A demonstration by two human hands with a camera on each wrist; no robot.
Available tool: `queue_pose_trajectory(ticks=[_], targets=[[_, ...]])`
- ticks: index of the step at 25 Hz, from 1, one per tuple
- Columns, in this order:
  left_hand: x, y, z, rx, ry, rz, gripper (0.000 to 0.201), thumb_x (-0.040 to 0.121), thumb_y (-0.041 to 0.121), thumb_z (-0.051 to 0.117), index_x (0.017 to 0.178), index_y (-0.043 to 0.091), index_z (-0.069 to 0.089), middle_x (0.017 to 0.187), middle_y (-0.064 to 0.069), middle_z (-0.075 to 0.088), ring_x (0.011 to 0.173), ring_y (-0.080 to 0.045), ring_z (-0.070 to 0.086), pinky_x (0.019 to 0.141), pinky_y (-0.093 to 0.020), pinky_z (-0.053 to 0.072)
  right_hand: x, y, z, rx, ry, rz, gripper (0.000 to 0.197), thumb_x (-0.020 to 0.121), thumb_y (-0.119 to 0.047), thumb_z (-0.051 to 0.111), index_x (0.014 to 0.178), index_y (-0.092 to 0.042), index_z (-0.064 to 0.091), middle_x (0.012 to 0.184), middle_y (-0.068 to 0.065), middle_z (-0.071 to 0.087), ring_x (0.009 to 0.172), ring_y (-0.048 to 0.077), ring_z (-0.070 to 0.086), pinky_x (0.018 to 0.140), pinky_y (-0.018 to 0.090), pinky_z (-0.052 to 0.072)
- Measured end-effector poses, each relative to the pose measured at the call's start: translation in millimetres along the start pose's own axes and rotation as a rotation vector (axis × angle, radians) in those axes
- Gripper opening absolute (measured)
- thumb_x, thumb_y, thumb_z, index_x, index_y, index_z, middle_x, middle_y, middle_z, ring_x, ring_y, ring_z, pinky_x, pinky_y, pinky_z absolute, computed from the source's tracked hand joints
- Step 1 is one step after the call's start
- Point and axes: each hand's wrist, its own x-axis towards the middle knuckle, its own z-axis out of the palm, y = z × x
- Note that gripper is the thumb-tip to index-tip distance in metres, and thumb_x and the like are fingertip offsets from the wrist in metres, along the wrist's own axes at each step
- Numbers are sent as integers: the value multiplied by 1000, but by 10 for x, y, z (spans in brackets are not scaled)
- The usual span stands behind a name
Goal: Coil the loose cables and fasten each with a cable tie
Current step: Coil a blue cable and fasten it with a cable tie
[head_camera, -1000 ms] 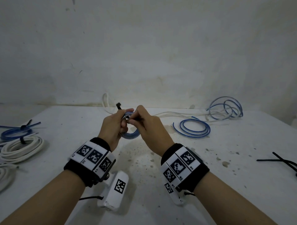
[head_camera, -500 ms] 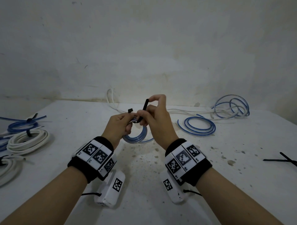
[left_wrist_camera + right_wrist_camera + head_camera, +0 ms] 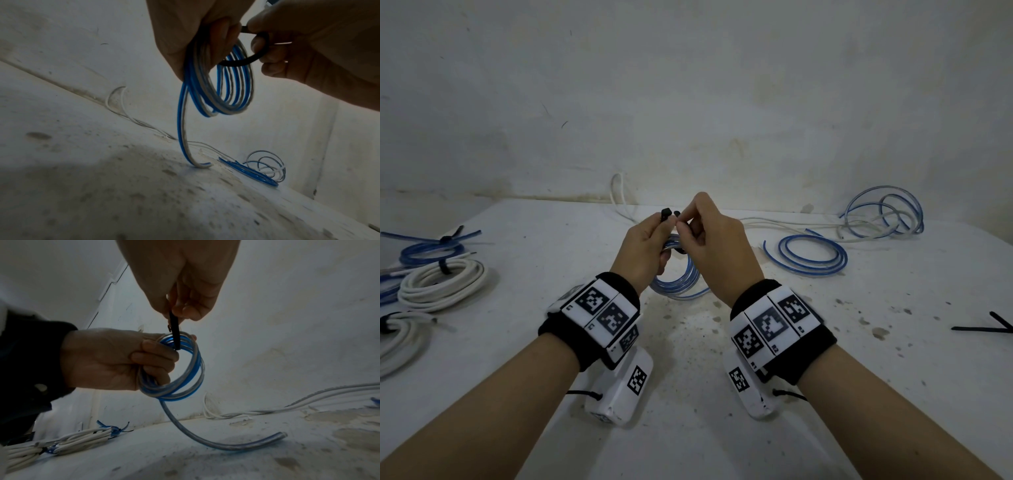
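My left hand (image 3: 650, 240) grips a small coil of blue and clear cable (image 3: 681, 277) (image 3: 224, 84) (image 3: 180, 368) above the middle of the table. Its loose end (image 3: 267, 441) trails down onto the tabletop. A black cable tie (image 3: 252, 55) (image 3: 174, 331) loops around the top of the coil. My right hand (image 3: 705, 233) pinches the tie between thumb and forefinger, right against my left fingertips. The tie's head (image 3: 665, 213) pokes up between both hands.
Tied white coils (image 3: 441, 284) and a tied blue coil (image 3: 431, 250) lie at the left. A loose blue coil (image 3: 811, 253), tangled blue loops (image 3: 887, 212) and white cable (image 3: 791, 224) lie at the back right. Spare black ties (image 3: 989, 327) sit at the right edge.
The right hand came down from its raised pull and now pinches the tie close to the left fingertips. Both hands sit slightly higher and nearer the wall.
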Motion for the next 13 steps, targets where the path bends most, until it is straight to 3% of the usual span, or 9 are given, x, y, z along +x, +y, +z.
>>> queue_pose_trajectory(ticks=[3, 6, 10, 13], targets=[[-8, -3, 3, 23, -9, 18, 29, 100, 17, 34, 77, 12, 51, 33, 10, 37, 32, -3, 29, 37, -16, 25, -13, 10, 9, 1, 30, -36, 15, 89, -8, 55, 82, -14, 43, 56, -1, 46, 48, 10, 42, 55, 24, 40], [-33, 16, 17, 46, -30, 15, 35, 99, 13, 32, 68, 13, 48, 31, 9, 36, 30, -3, 27, 36, -16, 22, -13, 6, 18, -17, 8, -50, 7, 89, -8, 55, 85, -6, 49, 59, 3, 50, 50, 14, 43, 53, 25, 40], [-54, 26, 20, 66, -62, 28, 35, 99, 12, 32, 68, 14, 48, 32, 8, 38, 29, -2, 27, 36, -15, 22, 2, 21, 20, -40, -3, -19, 6, 91, -9, 53, 90, -4, 50, 56, -4, 44, 51, 12, 43, 54, 26, 40], [-64, 33, 68, 98, -83, 62, 35, 99, 11, 34, 70, 16, 52, 42, 6, 40, 30, -2, 27, 35, -11, 23, 13, 37, 15, -53, 31, 5, 6, 92, -10, 51, 91, -5, 49, 61, -1, 47, 53, 15, 44, 52, 24, 38]])
